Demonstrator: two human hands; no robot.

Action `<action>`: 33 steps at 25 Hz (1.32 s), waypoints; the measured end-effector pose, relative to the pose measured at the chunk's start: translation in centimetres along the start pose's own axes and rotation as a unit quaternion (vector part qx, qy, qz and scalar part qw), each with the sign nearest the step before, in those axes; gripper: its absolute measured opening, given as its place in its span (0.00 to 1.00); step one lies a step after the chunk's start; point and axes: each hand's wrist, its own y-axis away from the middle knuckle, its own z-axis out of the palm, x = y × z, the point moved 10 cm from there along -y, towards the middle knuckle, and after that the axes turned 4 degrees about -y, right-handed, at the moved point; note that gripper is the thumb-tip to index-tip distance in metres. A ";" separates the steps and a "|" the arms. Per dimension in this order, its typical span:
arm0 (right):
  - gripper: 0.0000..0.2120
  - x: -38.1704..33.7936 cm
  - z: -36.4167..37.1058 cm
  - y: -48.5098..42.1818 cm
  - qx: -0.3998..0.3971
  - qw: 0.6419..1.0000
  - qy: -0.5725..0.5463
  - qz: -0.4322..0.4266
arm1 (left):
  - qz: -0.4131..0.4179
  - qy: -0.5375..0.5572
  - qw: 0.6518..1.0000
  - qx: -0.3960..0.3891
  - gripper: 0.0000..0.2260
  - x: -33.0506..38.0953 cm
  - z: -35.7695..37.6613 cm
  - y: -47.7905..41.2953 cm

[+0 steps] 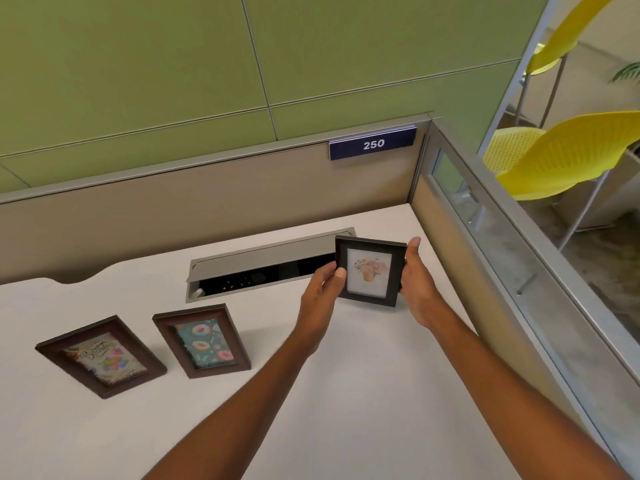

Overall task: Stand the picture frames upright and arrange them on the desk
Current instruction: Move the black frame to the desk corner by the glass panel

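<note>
A small black frame [369, 271] with a flower picture is held above the white desk [363, 393] near its back right corner. My left hand [320, 299] grips its left edge with the thumb on the front. My right hand [417, 285] grips its right edge. Two brown frames are on the desk to the left, both facing me. The left one [100, 356] shows a colourful birthday picture. The middle one [202, 341] shows doughnuts on dark green. I cannot tell whether the two lean on stands or lie flat.
An open grey cable tray [263, 268] is set into the desk just behind and left of the black frame. Beige partition walls [207, 206] close the back and right sides. A "250" sign [373, 144] hangs on the back wall. Yellow chairs [561, 161] stand beyond the right partition.
</note>
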 end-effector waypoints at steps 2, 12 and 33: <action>0.37 -2.6 -1.8 -1.6 0.006 1.000 -0.014 -0.016 | 0.015 0.000 1.000 -0.018 0.22 2.1 2.1 -2.7; 0.56 -10.3 -5.6 -11.6 0.027 0.997 -0.032 -0.061 | 0.021 -0.012 0.998 -0.054 0.23 7.4 7.5 -15.2; 0.36 -10.5 -7.5 -16.9 0.074 0.994 -0.040 -0.067 | 0.001 -0.021 0.998 -0.053 0.25 5.8 9.6 -22.6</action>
